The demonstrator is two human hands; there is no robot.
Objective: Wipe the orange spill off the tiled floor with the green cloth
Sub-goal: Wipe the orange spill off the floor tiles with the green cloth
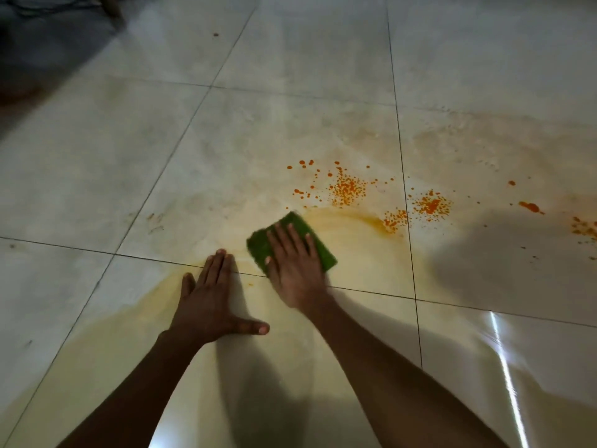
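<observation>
Pressing folded green cloth (318, 253) onto glossy tiled floor (97, 156), flat right hand (295, 270); left hand (210, 305) splayed, empty.

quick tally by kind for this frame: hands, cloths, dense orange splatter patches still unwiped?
Hands: 2, left hand flat on the tiled floor, right hand pressing the green cloth
Cloths: 1
Dense orange splatter patches: 3, plus scattered drops
Total: 6
</observation>
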